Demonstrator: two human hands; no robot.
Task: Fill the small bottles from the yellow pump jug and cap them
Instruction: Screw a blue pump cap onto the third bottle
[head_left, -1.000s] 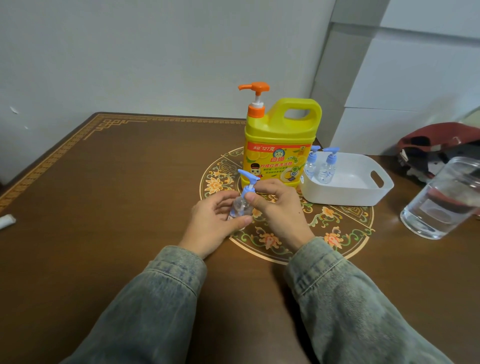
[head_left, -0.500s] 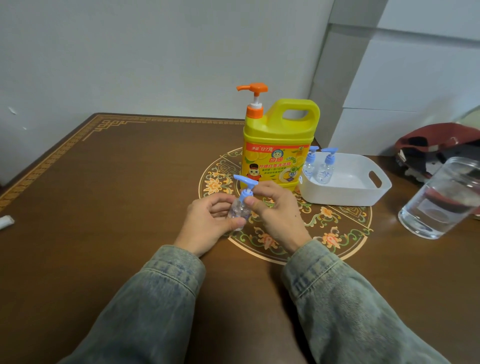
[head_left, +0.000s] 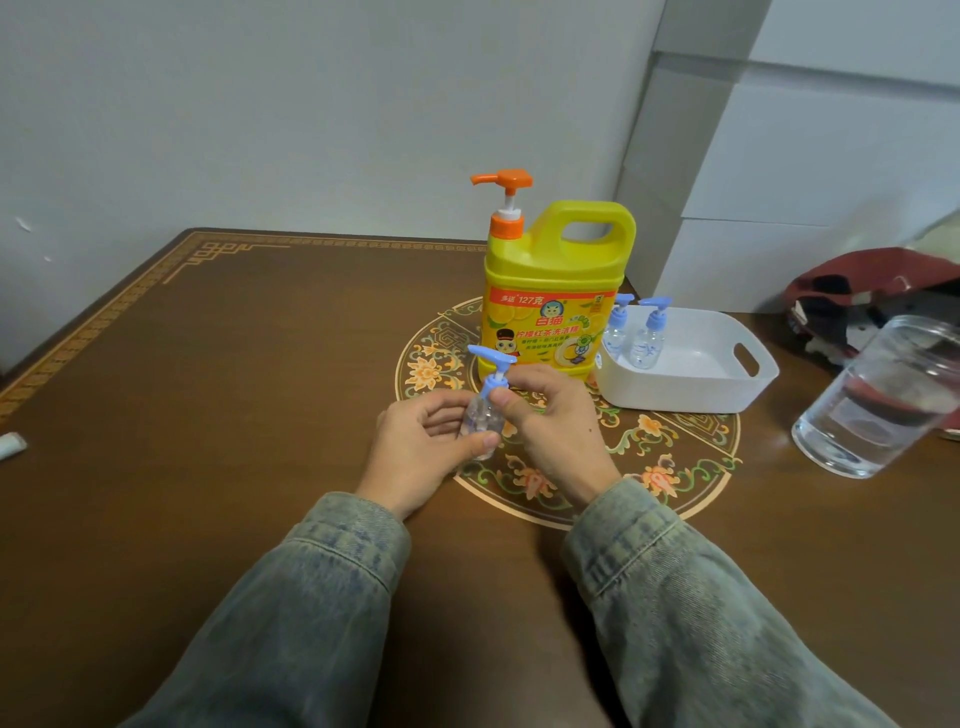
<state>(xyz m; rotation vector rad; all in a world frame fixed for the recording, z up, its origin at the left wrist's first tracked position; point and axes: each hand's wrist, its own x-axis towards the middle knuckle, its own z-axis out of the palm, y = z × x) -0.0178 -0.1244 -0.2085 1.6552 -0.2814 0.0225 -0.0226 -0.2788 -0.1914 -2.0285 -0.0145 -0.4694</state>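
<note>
A small clear bottle (head_left: 480, 423) with a blue pump cap (head_left: 492, 364) stands on the table's round ornament. My left hand (head_left: 421, 452) grips the bottle's body. My right hand (head_left: 550, 421) pinches the blue collar of the cap with thumb and fingers. Just behind stands the yellow pump jug (head_left: 556, 296) with its orange pump head (head_left: 503, 182) pointing left. Two more small capped bottles (head_left: 636, 335) stand upright in the white tray (head_left: 748, 384) to the jug's right.
A large clear glass container (head_left: 878, 400) holding water stands at the right. A dark red cap or bag (head_left: 862, 286) lies behind it. A small white object (head_left: 10, 444) lies at the table's left edge. The wall is close behind the table.
The blue cap's spout has turned from pointing right-forward toward the left while my right hand twists it. My left hand keeps hold of the bottle in the same spot.
</note>
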